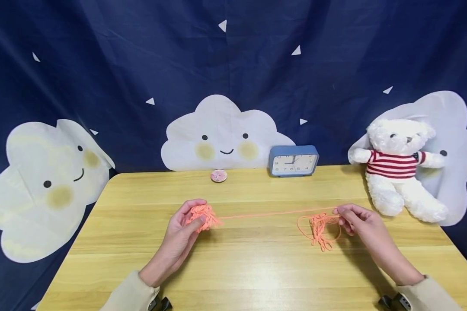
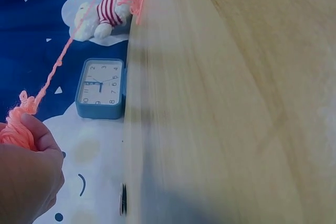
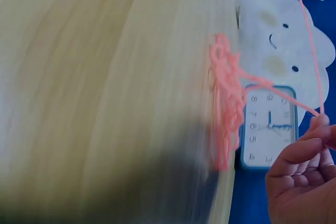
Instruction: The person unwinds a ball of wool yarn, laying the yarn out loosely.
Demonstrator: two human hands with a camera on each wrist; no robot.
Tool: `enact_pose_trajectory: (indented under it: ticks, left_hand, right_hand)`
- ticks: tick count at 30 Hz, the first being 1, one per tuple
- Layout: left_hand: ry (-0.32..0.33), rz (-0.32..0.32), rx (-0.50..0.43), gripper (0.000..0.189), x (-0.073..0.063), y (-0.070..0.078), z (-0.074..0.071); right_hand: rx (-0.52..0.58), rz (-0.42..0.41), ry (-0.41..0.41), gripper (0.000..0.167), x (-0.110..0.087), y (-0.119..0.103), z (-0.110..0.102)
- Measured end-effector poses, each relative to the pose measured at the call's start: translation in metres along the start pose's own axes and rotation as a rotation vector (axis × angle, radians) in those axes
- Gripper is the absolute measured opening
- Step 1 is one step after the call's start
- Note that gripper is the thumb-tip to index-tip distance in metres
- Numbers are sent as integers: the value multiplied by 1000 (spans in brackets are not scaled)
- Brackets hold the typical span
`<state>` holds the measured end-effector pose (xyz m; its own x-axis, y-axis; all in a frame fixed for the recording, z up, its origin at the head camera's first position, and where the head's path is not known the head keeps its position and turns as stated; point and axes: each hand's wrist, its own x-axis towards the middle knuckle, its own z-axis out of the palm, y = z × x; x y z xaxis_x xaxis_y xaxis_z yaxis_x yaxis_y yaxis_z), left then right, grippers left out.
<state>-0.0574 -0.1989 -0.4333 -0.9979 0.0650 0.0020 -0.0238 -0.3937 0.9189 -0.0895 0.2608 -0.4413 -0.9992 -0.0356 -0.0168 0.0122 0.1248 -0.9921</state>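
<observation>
In the head view my left hand grips a bundle of coral yarn, its thumb pressed over the front. A single strand runs nearly straight from the bundle across to my right hand, which pinches it between thumb and fingertips. Beside the right hand a loose, tangled heap of the same yarn lies on the table, with loops spreading round it. The left wrist view shows the bundle under the thumb. From the right wrist, the pinched strand leads down to the tangled heap.
The wooden table carries a blue clock and a small round pink-patterned object near its back edge. A white teddy bear in a striped shirt sits at the right. Behind hangs a dark blue curtain with clouds.
</observation>
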Motion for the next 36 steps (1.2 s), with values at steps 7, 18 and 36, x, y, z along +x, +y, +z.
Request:
enact_pose_trajectory:
  ticks: [7,18,36]
  left_hand:
    - [29,-9,4,44,0,1,-2]
    - [65,-12,-5,45,5,0,3]
    - [18,-31,4,41,8,-3,15]
  right_hand:
    - [-257,97,-36,27,7,11,-22]
    - [-389,204,-163,30,10,9,-29]
    - [-416,108,-170,32,5,4,-3]
